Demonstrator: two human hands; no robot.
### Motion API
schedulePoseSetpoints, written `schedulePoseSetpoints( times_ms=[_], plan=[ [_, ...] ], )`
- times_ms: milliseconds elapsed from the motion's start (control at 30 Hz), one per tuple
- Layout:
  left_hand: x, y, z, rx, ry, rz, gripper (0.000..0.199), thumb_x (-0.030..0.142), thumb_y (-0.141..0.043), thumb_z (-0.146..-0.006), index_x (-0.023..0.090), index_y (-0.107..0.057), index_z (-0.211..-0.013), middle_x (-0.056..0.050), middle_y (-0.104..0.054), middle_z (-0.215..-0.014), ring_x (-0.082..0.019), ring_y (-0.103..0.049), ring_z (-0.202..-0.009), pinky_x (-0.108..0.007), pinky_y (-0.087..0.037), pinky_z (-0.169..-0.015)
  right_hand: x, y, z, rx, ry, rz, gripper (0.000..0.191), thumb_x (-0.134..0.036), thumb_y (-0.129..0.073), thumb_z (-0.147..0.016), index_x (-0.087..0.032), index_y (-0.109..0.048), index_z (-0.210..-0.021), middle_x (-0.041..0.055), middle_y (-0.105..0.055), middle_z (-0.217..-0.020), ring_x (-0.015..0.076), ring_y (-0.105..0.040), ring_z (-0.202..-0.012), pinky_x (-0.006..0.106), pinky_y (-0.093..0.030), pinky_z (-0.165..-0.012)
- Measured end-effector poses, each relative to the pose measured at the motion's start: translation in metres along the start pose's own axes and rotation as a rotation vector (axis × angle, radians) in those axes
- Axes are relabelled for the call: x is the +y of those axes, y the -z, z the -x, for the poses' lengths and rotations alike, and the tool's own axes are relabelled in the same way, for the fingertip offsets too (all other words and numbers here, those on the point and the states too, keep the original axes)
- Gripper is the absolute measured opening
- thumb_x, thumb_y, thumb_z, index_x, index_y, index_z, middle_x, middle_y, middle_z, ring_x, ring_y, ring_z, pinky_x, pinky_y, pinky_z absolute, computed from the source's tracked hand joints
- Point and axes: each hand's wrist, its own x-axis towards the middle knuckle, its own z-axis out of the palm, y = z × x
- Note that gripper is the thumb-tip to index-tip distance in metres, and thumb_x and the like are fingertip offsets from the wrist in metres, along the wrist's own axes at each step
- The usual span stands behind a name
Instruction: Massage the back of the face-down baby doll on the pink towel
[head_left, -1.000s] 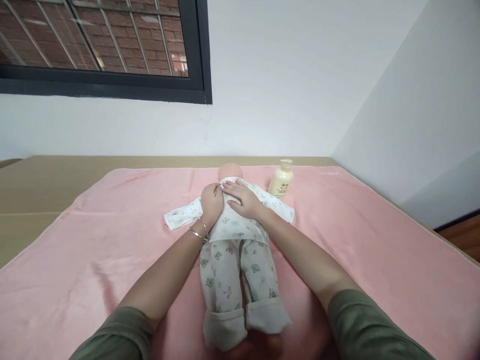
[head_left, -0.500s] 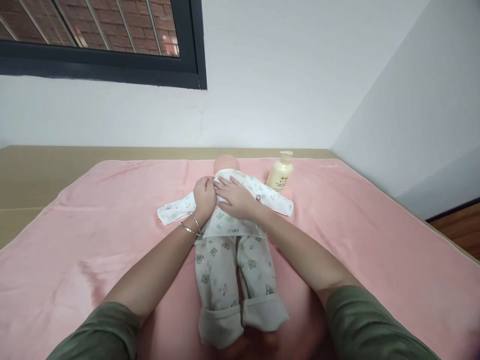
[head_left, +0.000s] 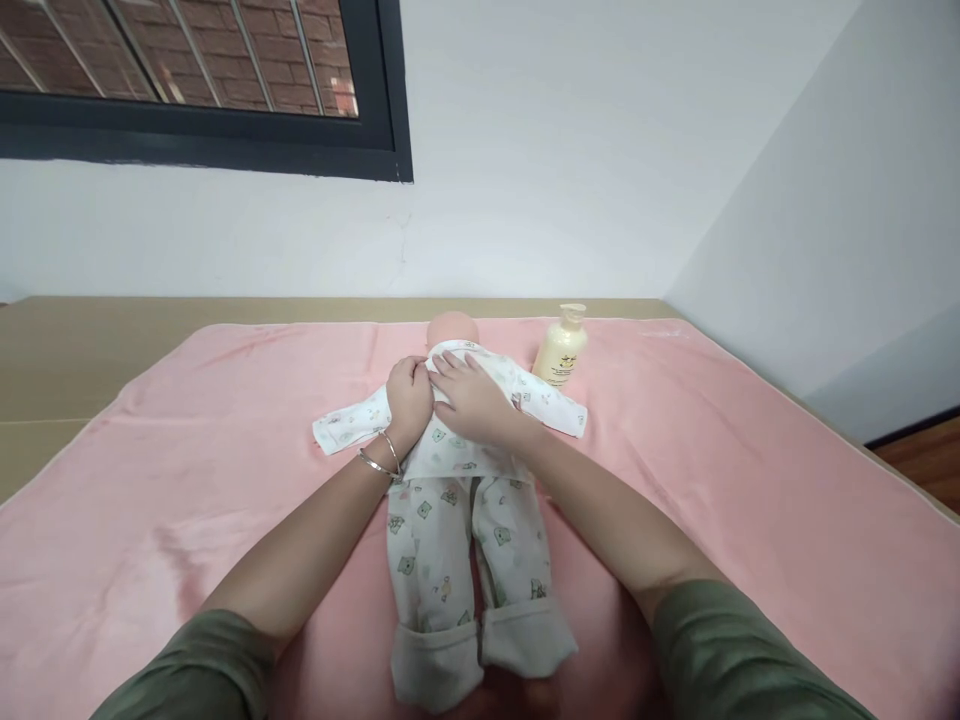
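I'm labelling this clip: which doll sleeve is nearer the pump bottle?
The sleeve on the person's right, beside the pump bottle; the other sleeve extends out beside the left hand.

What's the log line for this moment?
left hand: curled, on shirt | right hand: fingers spread, on shirt | doll: lying on blanket | bottle: beyond one sleeve

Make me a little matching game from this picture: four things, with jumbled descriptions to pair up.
Things:
1. Left hand
2. Pump bottle
3. Right hand
4. Trousers

Descriptions:
A. Rolled up at the bottom
B. Spread over the printed top
C. Silver bracelets at its wrist
D. Pale yellow

Pairs: 1-C, 2-D, 3-B, 4-A
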Motion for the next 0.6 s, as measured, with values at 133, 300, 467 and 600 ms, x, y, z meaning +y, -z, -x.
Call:
schedulePoseSetpoints(
  times_ms=[133, 300, 467, 600],
  plan=[
    [0.0, 0.0, -0.001, -0.012, -0.048, -0.018, 0.026, 0.027, -0.041, -0.09, 0.021, -0.066, -0.092, -0.01, -0.076, -0.104, -0.025, -0.067, -0.105, -0.037, -0.052, -0.099, 0.048, 0.016, -0.01, -0.004, -0.081, -0.153, 0.049, -0.041, -0.049, -0.103, -0.024, -0.059, -0.148, 0.0082, -0.042, -0.167, 0.0315, -0.028, -0.161, 0.066, -0.01, -0.131],
    [-0.001, -0.002, -0.002, -0.02, -0.019, -0.043, 0.024, 0.025, -0.042, -0.088, 0.022, -0.066, -0.091, -0.009, -0.076, -0.105, -0.024, -0.067, -0.106, -0.036, -0.052, -0.1, 0.007, 0.004, -0.004, 0.058, -0.471, 0.039, 0.063, -0.034, -0.037, -0.106, -0.002, -0.039, -0.16, 0.0277, -0.034, -0.167, 0.0422, -0.032, -0.157, 0.064, -0.024, -0.127],
    [-0.002, -0.002, -0.002, -0.019, -0.019, -0.034, 0.023, 0.022, -0.043, -0.086, 0.021, -0.066, -0.091, -0.009, -0.076, -0.104, -0.025, -0.067, -0.103, -0.037, -0.052, -0.099, -0.018, -0.002, 0.0, 0.043, -0.175, 0.102, 0.061, -0.027, -0.047, -0.1, -0.007, -0.045, -0.158, 0.0186, -0.035, -0.169, 0.0418, -0.023, -0.16, 0.063, -0.014, -0.131],
    [0.0, -0.001, -0.003, -0.012, -0.043, -0.03, 0.024, 0.021, -0.043, -0.088, 0.02, -0.066, -0.092, -0.009, -0.076, -0.105, -0.025, -0.067, -0.106, -0.038, -0.052, -0.1, 0.026, 0.014, -0.01, -0.072, -0.125, -0.062, 0.061, -0.04, -0.046, -0.103, -0.017, -0.045, -0.159, 0.0099, -0.032, -0.172, 0.033, -0.021, -0.163, 0.063, -0.008, -0.133]
  ],
)
